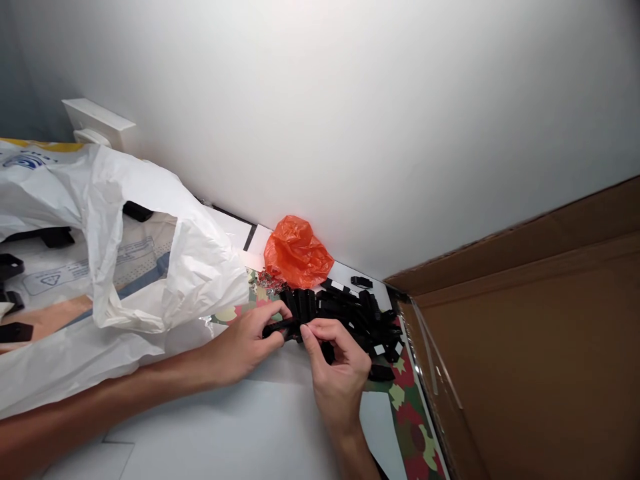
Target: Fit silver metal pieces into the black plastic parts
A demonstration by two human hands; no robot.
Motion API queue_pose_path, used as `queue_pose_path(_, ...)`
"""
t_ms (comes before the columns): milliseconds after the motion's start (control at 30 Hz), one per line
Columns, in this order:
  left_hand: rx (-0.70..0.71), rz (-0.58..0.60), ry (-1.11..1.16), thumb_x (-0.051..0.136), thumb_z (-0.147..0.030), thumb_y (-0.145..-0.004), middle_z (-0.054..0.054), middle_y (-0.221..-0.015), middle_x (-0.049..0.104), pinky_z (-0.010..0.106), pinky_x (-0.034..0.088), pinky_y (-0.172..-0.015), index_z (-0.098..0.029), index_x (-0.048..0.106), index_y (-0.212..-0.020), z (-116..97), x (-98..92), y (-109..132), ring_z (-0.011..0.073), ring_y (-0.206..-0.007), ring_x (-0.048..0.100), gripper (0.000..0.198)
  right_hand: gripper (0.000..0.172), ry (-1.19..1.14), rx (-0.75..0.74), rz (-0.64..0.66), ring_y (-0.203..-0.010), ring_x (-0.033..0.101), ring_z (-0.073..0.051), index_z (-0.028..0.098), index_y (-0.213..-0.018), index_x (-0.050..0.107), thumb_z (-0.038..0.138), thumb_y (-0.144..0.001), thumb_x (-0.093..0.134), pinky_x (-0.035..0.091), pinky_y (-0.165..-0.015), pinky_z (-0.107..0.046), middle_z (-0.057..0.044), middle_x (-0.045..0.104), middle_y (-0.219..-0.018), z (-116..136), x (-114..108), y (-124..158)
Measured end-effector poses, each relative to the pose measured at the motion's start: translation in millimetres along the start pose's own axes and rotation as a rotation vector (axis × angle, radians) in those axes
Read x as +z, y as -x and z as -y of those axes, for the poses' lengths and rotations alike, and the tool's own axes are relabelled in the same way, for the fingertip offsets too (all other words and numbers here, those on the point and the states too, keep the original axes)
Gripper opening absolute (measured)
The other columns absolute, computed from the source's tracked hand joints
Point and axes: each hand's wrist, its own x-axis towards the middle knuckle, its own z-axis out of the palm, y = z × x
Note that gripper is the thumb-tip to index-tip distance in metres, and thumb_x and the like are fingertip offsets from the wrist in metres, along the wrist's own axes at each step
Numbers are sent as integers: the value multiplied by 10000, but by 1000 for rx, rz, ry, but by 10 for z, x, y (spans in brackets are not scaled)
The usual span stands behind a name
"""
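My left hand (255, 337) is closed around a small, narrow black plastic piece (278, 327), thumb and fingers on either side of it. Close by on the right, my right hand (340, 360) makes a pinch at the right end of that piece. Whatever lies between its fingertips is too small to make out. Just beyond both hands is a heap of similar black plastic parts (357, 313), some with white patches. Small shiny metal bits (270, 283) lie by the orange plastic bag (297, 253) behind the hands.
A white plastic bag (200, 247) spreads over the left side, with black parts showing through its opening. On the right stands a cardboard box (545, 333). A white wall (350, 120) rises behind, with a socket (100, 123) at left. Patterned paper (413, 407) lies under the heap.
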Motion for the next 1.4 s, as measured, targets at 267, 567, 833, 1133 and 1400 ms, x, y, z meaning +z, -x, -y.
queue_pose_path(267, -24, 51, -72, 451, -229, -829, -25, -779, 527, 280, 323, -659, -196, 565, -966, -93, -19, 32, 162, -735, 438, 181, 322, 10, 73, 113, -578, 384, -113, 216, -739, 480, 322, -1008, 621, 342, -517, -255, 26, 488, -732, -49, 27, -6)
queue_pose_path(567, -22, 50, -108, 459, -208, -827, -24, -828, 575, 283, 332, -685, -202, 550, -967, -90, 5, 24, 165, -770, 486, 166, 294, 77, 65, 269, -626, 386, -119, 212, -769, 488, 305, -1040, 555, 311, -556, -255, 36, 428, -734, -36, -46, -41)
queue_pose_path(833, -37, 56, -74, 492, -215, -830, -31, -817, 587, 277, 335, -682, -201, 554, -954, -109, 3, 27, 159, -763, 497, 139, 274, 86, 14, 290, -634, 402, -120, 212, -780, 500, 270, -1044, 539, 323, -571, -256, 32, 443, -744, 8, -128, -74)
queue_pose_path(1133, -12, 68, -66, 491, -208, -828, -7, -913, 641, 285, 373, -733, -195, 597, -990, -74, 14, 19, 172, -825, 545, 194, 251, 120, 4, 323, -630, 400, -123, 207, -786, 545, 260, -1031, 563, 311, -570, -263, 25, 470, -740, 16, -153, -71)
queue_pose_path(1400, 22, 157, -21, 494, -177, -827, -27, -849, 634, 267, 350, -672, -197, 629, -964, -116, -11, 0, 150, -762, 519, 193, 451, -273, 294, 355, -602, 227, -107, 235, -708, 274, 348, -959, 632, 205, -529, -256, 65, 258, -694, -72, -114, -38)
